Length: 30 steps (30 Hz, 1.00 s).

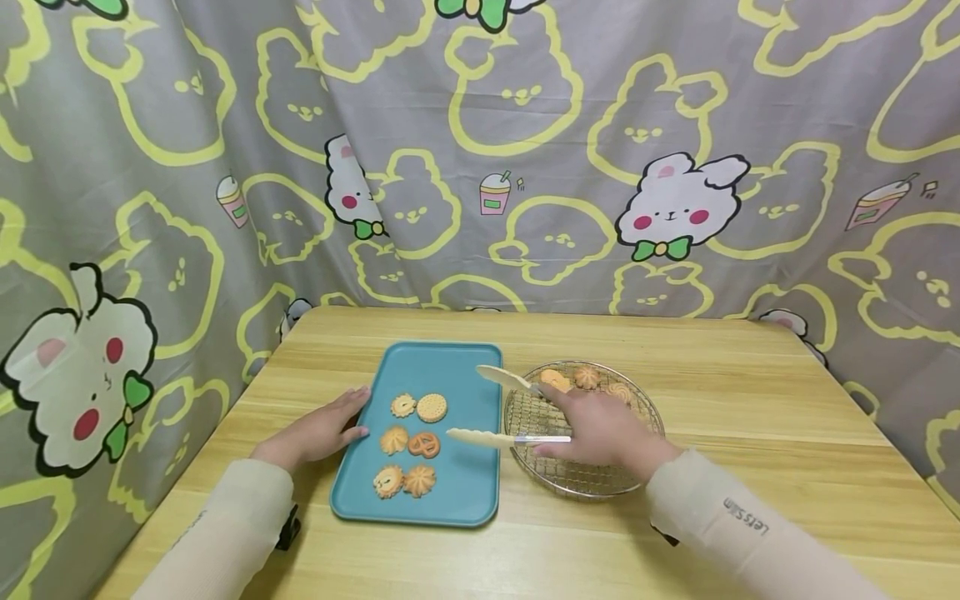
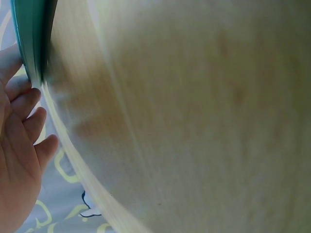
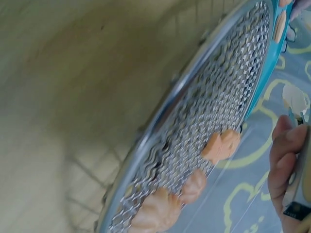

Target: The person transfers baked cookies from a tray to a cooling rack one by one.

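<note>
My right hand [image 1: 603, 429] grips a pair of tongs [image 1: 543, 440] with pale, scalloped tips. The tongs are spread apart, with nothing between their tips, which reach over the right side of a blue tray [image 1: 442, 367]. Beneath that hand is a round wire cooling rack [image 1: 577, 479]; several cookies [image 1: 587, 377] sit along its far side, partly covered by the hand. My left hand [image 1: 322, 429] touches the tray's left rim with its fingertips and thumb. On the tray lie paired cookies [image 1: 431, 408] in three rows, one a pretzel shape [image 1: 423, 445].
Tray and rack stand side by side on a wooden table [image 1: 735, 383]. A grey curtain [image 1: 420, 108] with yellow cartoon outlines hangs behind the table and down both sides.
</note>
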Available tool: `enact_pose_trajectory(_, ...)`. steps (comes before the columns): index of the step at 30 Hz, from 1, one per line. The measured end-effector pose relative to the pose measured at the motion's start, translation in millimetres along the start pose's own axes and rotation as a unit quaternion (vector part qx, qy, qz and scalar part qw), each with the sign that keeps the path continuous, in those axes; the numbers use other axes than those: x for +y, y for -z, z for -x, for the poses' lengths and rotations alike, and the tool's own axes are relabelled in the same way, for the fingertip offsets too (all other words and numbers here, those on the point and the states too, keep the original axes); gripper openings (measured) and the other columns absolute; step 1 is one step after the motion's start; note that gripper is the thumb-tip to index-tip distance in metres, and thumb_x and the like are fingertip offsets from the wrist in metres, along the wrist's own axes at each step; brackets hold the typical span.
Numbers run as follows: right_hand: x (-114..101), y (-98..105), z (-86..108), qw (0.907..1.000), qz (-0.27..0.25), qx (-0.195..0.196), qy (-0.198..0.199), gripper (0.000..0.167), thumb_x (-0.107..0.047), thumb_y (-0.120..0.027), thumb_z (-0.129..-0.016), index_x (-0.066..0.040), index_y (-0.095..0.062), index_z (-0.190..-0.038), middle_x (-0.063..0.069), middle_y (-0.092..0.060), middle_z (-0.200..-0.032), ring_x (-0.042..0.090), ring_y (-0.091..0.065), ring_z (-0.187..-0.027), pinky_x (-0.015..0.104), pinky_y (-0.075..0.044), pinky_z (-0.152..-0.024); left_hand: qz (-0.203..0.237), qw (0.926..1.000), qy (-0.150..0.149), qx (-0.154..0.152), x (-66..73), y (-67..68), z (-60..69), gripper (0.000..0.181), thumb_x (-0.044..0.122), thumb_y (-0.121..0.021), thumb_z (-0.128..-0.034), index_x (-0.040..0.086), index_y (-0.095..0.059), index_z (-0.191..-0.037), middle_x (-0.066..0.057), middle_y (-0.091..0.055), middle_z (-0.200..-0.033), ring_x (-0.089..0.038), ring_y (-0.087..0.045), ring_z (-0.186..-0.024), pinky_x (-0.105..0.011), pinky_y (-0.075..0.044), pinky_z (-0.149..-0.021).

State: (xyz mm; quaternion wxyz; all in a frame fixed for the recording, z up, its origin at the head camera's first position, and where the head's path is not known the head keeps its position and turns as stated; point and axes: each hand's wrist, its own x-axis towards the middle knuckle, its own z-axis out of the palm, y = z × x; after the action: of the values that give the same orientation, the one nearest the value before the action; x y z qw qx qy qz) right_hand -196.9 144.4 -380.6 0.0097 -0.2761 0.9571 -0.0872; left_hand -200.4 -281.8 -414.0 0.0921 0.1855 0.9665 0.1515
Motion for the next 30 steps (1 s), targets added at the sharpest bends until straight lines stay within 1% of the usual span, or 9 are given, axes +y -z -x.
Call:
enact_pose_trajectory(3, -5, -2, 0.7, 0.9997, 0.006, 0.007, 0.022, 0.095, -0.074, -0.061, -0.074, -0.017, -0.040, -0.146, -0.007, -0.057, -0.074, 0.006, -0.042, -0.049, 0.025, -0.037, -0.042, -0.001, 1.0000, 0.001, -0.001, 0.8, 0.3, 0.0, 0.068, 0.031, -0.054, -0.0987, -0.002, -0.023, -0.149, -0.023, -0.022, -0.152, -0.044, -0.017, -0.138, -0.058, -0.022, -0.108)
enact_pose_trajectory(7, -10, -4, 2.0, 0.9985, 0.008, 0.015, 0.053, 0.091, -0.072, -0.061, -0.076, -0.016, -0.043, -0.144, -0.005, -0.059, -0.073, 0.004, -0.041, -0.049, 0.026, -0.042, -0.046, 0.001, 1.0000, 0.002, -0.002, 2.7, 1.6, 1.0, 0.068, 0.030, -0.054, -0.0987, -0.003, -0.023, -0.149, -0.023, -0.022, -0.152, -0.044, -0.017, -0.138, -0.058, -0.021, -0.108)
enact_pose_trajectory(11, -14, -7, 3.1, 0.9966, 0.012, 0.020, 0.079, 0.088, -0.073, -0.059, -0.076, -0.017, -0.046, -0.143, -0.009, -0.057, -0.070, 0.003, -0.043, -0.051, 0.026, -0.044, -0.050, 0.001, 1.0000, 0.002, -0.002, 3.8, 2.4, 1.7, 0.067, 0.030, -0.054, -0.0988, -0.003, -0.023, -0.149, -0.023, -0.022, -0.152, -0.044, -0.017, -0.138, -0.058, -0.021, -0.108)
enact_pose_trajectory(13, -17, -8, 3.7, 0.9957, 0.017, 0.022, 0.089, 0.087, -0.074, -0.058, -0.076, -0.018, -0.047, -0.142, -0.011, -0.056, -0.069, 0.003, -0.044, -0.051, 0.026, -0.043, -0.048, 0.001, 1.0000, 0.001, -0.002, 3.8, 2.3, 1.5, 0.067, 0.030, -0.054, -0.0988, -0.003, -0.024, -0.149, -0.023, -0.022, -0.152, -0.044, -0.017, -0.138, -0.058, -0.021, -0.108)
enact_pose_trajectory(15, -20, -9, 4.3, 0.9947, 0.018, 0.024, 0.099, 0.086, -0.074, -0.058, -0.076, -0.019, -0.048, -0.141, -0.010, -0.058, -0.070, 0.004, -0.048, -0.054, 0.027, -0.043, -0.048, -0.001, 1.0000, 0.001, -0.001, 3.6, 2.0, 1.3, 0.067, 0.031, -0.054, -0.0987, -0.003, -0.024, -0.149, -0.023, -0.023, -0.152, -0.044, -0.017, -0.138, -0.058, -0.021, -0.108)
enact_pose_trajectory(20, -27, -11, 5.7, 0.9919, 0.011, 0.019, 0.125, 0.083, -0.073, -0.057, -0.077, -0.019, -0.051, -0.140, -0.007, -0.064, -0.078, 0.006, -0.056, -0.062, 0.030, -0.049, -0.055, -0.002, 1.0000, 0.000, -0.001, 2.7, 1.6, 1.0, 0.067, 0.030, -0.054, -0.0986, -0.003, -0.024, -0.149, -0.023, -0.022, -0.153, -0.044, -0.018, -0.138, -0.057, -0.021, -0.109)
enact_pose_trajectory(23, -31, -12, 5.5, 0.9903, 0.009, 0.017, 0.138, 0.081, -0.073, -0.057, -0.078, -0.018, -0.053, -0.138, -0.011, -0.058, -0.071, 0.003, -0.051, -0.059, 0.029, -0.049, -0.054, 0.000, 1.0000, -0.003, 0.000, 2.7, 1.6, 1.0, 0.068, 0.030, -0.054, -0.0986, -0.004, -0.024, -0.149, -0.023, -0.023, -0.152, -0.044, -0.018, -0.138, -0.057, -0.022, -0.108)
enact_pose_trajectory(27, -34, -14, 4.5, 0.9880, 0.007, 0.021, 0.153, 0.079, -0.072, -0.058, -0.078, -0.019, -0.056, -0.136, -0.017, -0.045, -0.063, 0.000, -0.042, -0.053, 0.023, -0.041, -0.046, 0.000, 1.0000, -0.009, 0.002, 2.6, 1.5, 1.0, 0.068, 0.031, -0.054, -0.0986, -0.005, -0.025, -0.148, -0.024, -0.023, -0.152, -0.045, -0.018, -0.138, -0.058, -0.022, -0.108)
enact_pose_trajectory(30, -37, -16, 3.9, 0.9864, 0.004, 0.023, 0.163, 0.077, -0.071, -0.059, -0.078, -0.019, -0.057, -0.135, -0.017, -0.040, -0.060, 0.000, -0.039, -0.050, 0.021, -0.036, -0.043, 0.003, 1.0000, -0.008, 0.002, 2.1, 1.1, 0.8, 0.067, 0.030, -0.054, -0.0986, -0.005, -0.026, -0.148, -0.024, -0.024, -0.152, -0.045, -0.018, -0.138, -0.057, -0.022, -0.109)
